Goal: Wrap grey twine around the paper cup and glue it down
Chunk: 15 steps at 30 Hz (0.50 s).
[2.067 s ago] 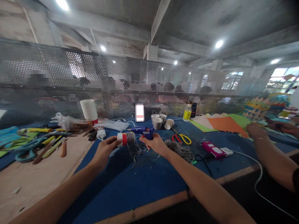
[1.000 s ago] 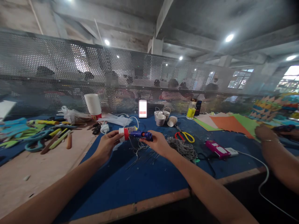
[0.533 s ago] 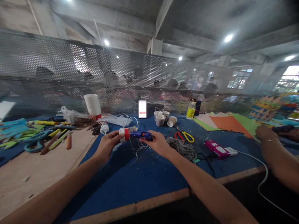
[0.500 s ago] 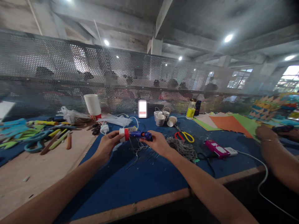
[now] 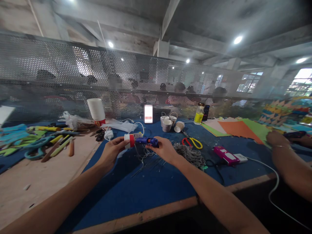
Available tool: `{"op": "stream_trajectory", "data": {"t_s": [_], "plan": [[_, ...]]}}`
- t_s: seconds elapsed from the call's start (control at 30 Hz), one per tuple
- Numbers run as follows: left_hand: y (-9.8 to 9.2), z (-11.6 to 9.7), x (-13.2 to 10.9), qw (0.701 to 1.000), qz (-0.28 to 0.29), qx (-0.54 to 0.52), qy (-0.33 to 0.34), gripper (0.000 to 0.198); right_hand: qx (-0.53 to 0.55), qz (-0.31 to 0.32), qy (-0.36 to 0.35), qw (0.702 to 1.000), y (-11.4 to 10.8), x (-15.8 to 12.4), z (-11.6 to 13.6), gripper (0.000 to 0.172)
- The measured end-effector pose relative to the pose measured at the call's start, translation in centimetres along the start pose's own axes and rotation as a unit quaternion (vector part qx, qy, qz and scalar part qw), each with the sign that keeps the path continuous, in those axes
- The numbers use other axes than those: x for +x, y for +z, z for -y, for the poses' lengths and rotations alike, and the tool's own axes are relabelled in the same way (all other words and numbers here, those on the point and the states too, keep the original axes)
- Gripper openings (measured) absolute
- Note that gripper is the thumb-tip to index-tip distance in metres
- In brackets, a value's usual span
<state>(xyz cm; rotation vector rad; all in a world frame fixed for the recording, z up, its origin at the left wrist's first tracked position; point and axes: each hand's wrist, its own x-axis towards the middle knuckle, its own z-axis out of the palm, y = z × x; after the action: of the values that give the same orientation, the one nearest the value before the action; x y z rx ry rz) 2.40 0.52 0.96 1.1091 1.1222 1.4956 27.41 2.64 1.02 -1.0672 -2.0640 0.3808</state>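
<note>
My left hand (image 5: 116, 147) is closed around a white paper cup (image 5: 132, 140) with a red band, tipped on its side in mid-air. My right hand (image 5: 163, 148) grips a blue hot glue gun (image 5: 146, 140); its front end meets or overlaps the cup's right side, and I cannot tell whether they touch. Thin grey cord (image 5: 143, 157) hangs and lies below both hands. Beside my right wrist rests a heap of grey cord (image 5: 191, 155). Behind the hands stand several small cord-wrapped cups (image 5: 167, 125), with one more (image 5: 179, 126) lying over.
Scissors with red and yellow handles (image 5: 196, 143) lie behind the cord heap. A magenta box (image 5: 225, 155) with a white plug is at right, near a co-worker's arm (image 5: 287, 162). Stacked paper cups (image 5: 96, 110), blue scissors (image 5: 36, 148) and coloured paper (image 5: 240, 130) surround the workspace.
Almost nothing differs. Both hands keep the cup and the glue gun in about the same place; the view has shifted very slightly.
</note>
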Motion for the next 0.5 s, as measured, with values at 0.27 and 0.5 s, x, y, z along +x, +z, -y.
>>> {"op": "stream_trajectory", "data": {"t_s": [0.27, 0.5], "plan": [[-0.17, 0.09, 0.09, 1.000, 0.009, -0.002, -0.002, 0.027, -0.013, 0.010, 0.001, 1.000, -0.20, -0.01, 0.20, 0.036], [-0.23, 0.11, 0.06, 1.000, 0.010, -0.015, -0.005, 0.025, -0.031, 0.012, -0.001, 0.999, -0.13, 0.07, 0.07, 0.036]]}}
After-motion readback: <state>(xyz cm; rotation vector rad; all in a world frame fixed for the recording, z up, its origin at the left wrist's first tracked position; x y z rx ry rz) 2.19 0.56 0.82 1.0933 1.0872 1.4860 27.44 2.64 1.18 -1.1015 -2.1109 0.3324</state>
